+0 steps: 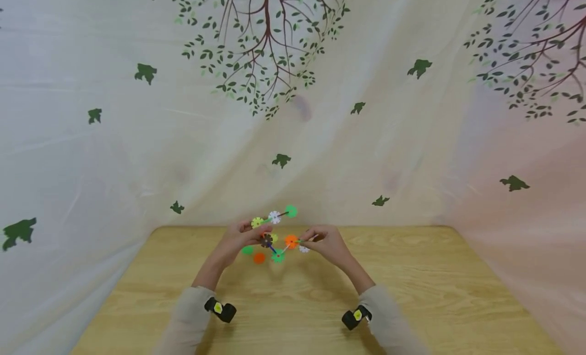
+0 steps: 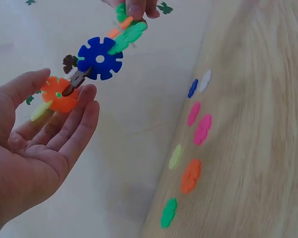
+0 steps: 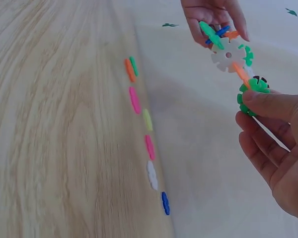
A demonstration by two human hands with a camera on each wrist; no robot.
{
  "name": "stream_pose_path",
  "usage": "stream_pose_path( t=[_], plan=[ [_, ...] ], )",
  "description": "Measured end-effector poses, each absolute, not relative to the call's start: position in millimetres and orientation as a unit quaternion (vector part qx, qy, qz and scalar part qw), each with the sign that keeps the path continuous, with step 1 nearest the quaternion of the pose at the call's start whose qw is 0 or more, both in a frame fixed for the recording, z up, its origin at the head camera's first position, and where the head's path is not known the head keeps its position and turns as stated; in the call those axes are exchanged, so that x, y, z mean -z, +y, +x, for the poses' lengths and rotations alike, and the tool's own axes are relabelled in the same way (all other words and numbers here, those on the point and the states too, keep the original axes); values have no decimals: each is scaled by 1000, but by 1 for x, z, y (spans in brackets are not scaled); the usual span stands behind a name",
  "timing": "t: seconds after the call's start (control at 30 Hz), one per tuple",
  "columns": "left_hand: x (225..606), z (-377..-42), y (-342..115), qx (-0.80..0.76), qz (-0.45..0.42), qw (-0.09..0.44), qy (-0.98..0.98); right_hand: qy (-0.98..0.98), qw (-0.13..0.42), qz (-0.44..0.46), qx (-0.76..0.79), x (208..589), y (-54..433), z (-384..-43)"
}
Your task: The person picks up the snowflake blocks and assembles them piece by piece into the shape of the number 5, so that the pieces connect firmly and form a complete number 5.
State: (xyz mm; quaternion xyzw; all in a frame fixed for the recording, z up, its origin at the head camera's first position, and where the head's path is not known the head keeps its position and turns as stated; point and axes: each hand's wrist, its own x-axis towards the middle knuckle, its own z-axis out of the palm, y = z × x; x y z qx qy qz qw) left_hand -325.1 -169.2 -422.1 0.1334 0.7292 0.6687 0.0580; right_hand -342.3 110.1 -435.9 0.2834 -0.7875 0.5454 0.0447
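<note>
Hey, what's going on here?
A person is holding up a colourful chain of interlocked notched plastic discs over a wooden table. The right hand pinches a green disc between thumb and fingers, while the left hand holds an orange disc. Seven more discs lie loose near the table's edge.

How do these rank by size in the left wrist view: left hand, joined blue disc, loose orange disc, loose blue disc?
Largest to smallest:
left hand
joined blue disc
loose orange disc
loose blue disc
These are apparent sizes only.
</note>
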Motion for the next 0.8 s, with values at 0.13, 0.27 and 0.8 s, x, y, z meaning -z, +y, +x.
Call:
stream_pose_path(
  t=[0.13,0.27,0.8],
  plan=[
    [420,-321,-174,-646,148,59,746,-794,38,298,-529,435,114,-341],
    [423,-317,-178,-612,164,51,772,-799,33,322,-507,434,117,-339],
    [457,-302,-181,-527,160,91,829,-838,27,392,-378,437,123,-330]
  ],
)
